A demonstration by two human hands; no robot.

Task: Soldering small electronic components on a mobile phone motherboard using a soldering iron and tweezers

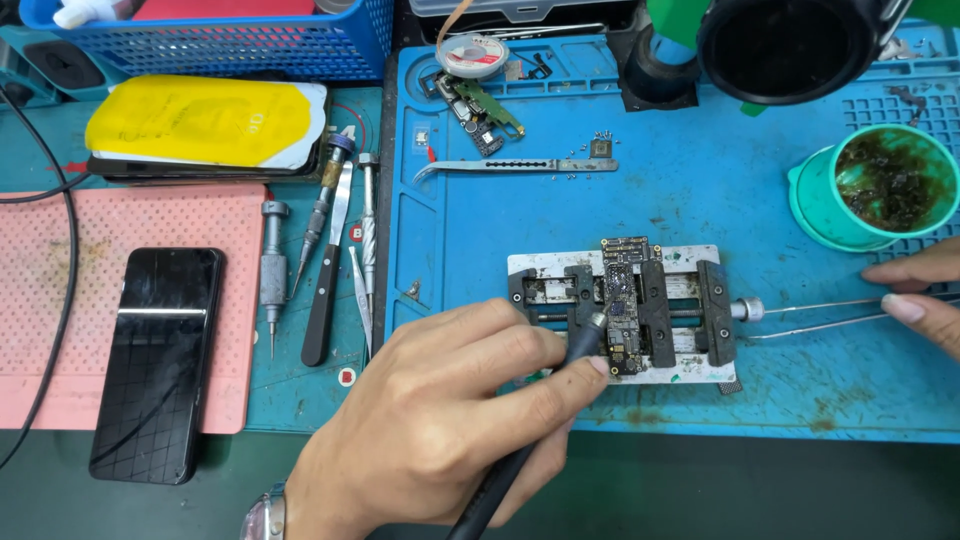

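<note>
A narrow circuit board point(626, 306) is clamped upright in a metal holder with black jaws point(712, 298) on the blue work mat point(700, 190). My left hand point(440, 410) grips a black pen-shaped soldering tool point(520, 455), its tip touching the board's left edge. My right hand point(920, 295) at the right edge holds thin metal tweezers point(810, 315), whose points rest near the holder's knob.
A green cup of brown wire wool point(880, 185) stands at the right. A black scope lens point(790, 45) hangs above. Screwdrivers and a blade point(325, 250) lie left of the mat. A dark phone point(155, 360) lies on a pink pad point(60, 300). A blue basket point(230, 40) is behind.
</note>
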